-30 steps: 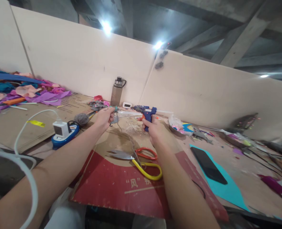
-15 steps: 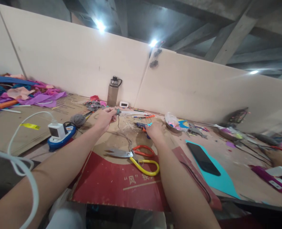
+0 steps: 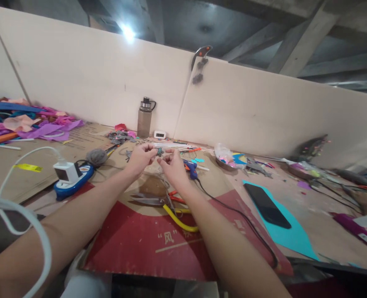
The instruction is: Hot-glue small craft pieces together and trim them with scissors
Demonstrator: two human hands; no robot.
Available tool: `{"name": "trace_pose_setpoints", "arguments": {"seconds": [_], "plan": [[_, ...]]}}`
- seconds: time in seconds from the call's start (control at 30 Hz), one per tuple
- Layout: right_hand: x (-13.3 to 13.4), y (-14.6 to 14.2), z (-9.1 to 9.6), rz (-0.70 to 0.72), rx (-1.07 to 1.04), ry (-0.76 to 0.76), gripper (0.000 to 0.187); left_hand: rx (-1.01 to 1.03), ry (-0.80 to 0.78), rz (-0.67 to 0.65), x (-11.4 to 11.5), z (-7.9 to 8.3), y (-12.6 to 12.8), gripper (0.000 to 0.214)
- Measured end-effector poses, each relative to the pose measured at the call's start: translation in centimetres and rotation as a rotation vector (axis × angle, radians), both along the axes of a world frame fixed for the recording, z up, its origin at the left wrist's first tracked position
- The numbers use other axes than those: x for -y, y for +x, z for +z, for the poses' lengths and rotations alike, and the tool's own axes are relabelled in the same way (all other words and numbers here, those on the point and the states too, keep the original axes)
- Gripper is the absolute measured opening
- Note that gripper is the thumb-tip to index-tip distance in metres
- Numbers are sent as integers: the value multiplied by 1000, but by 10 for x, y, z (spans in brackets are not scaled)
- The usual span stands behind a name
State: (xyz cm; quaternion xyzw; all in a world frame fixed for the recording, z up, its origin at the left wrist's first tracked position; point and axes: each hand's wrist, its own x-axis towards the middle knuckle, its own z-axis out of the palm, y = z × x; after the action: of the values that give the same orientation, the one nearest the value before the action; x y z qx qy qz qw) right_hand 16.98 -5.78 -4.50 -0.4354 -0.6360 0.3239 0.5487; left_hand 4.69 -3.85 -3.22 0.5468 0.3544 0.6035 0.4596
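Small teal-grey piece point(image 3: 159, 151): in the head view I have it raised beyond the scissors point(image 3: 149, 200), above the cardboard point(image 3: 134, 244). My left hand point(image 3: 143, 159) pinches it between thumb and fingertips. My right hand point(image 3: 172, 166) is close beside it, thumb and fingers curled inward; I cannot tell whether they grip it, grip a thread or only hover.

A thin grey strand point(image 3: 162, 179) hangs toward the scissors; if it is caught around their pivot, a pull from me could tug the piece out of my pinch or drag the scissors along. The blue glue gun point(image 3: 191, 169) lies beyond the scissors and to their right, near my right hand; should it be hot, a careless sweep of my wrist could burn me, and snagging its dark cord point(image 3: 233, 206) could swing it round.

My own fingers cover most of the piece, so its shape is unclear. My right forearm hides part of the scissors' handles, the gun's nozzle end is out of sight behind my right hand, and the strand's upper end blurs away.
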Motion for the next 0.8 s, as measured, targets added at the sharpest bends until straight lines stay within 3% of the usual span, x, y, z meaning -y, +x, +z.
{"name": "trace_pose_setpoints", "arguments": {"seconds": [0.23,0.8], "plan": [[8,13,14,-224,275,312,5,60,-81,-69,6,5,2,16],[9,15,17,-370,376,309,15,35,-104,-114,5,1,2,14]]}}
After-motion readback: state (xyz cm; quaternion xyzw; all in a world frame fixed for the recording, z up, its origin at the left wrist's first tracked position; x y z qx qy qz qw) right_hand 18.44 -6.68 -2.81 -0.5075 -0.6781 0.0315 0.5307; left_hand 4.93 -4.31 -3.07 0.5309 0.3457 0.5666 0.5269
